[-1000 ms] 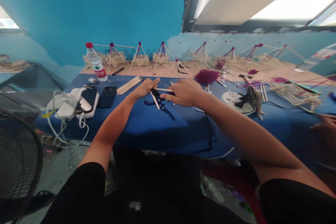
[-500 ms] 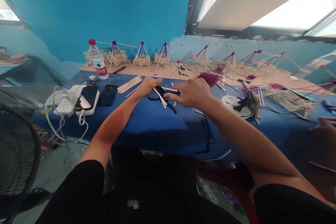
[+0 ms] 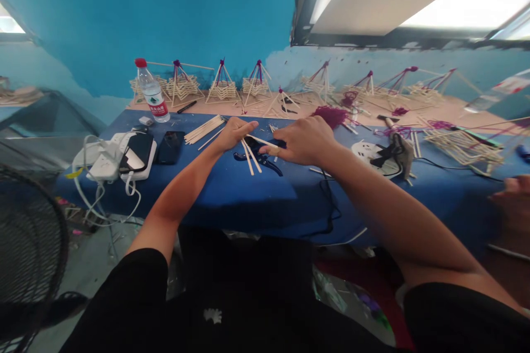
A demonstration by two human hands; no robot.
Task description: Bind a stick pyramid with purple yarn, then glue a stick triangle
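Fingers of left hand (image 3: 234, 133) and right hand (image 3: 304, 140) pinch thin sticks (image 3: 250, 155) above cutters (image 3: 259, 159).

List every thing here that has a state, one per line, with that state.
left hand: closed on wooden sticks
right hand: gripping the cutter's upper handle
cutter: blue handles apart, over the blue table
water bottle: upright, red cap on
two phones: flat, screens dark
loose stick bundle: lying flat
stick models: standing in a row at the back
power strip: plug in it
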